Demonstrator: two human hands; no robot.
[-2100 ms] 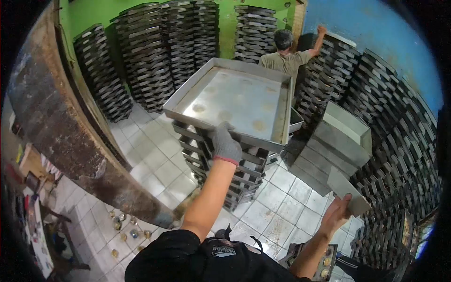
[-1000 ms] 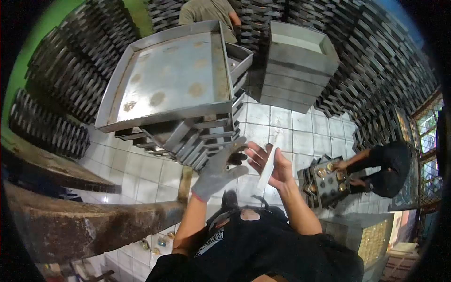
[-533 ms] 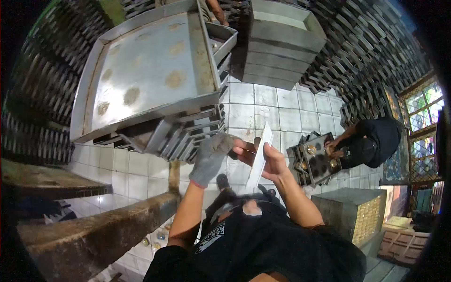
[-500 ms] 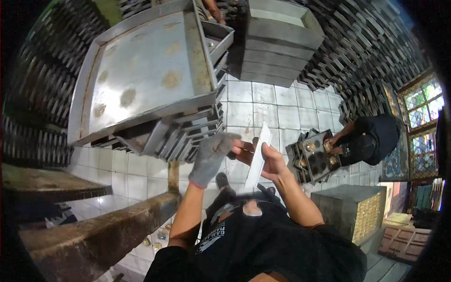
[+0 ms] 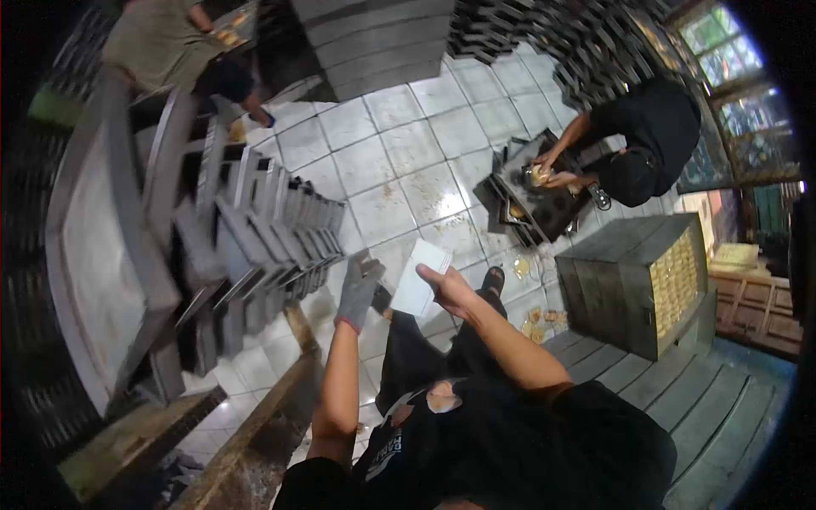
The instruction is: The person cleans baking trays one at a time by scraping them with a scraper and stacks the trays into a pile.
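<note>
Grip firm, the right hand (image 5: 454,291) clasps the white slab (image 5: 416,285) by its right edge, long axis toward the body, the gloved left hand (image 5: 355,293) just beside, its hold unclear.

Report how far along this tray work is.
Apparently done: grey metal trays are stacked high. In hand: the bare right hand holds a flat white rectangular piece; the grey-gloved left hand looks empty. Remaining: the co-worker in black is handling a round golden piece over a dark metal tray. The total is unclear.

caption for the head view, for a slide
Bare right hand grips a flat white piece beside the gloved left hand
</note>
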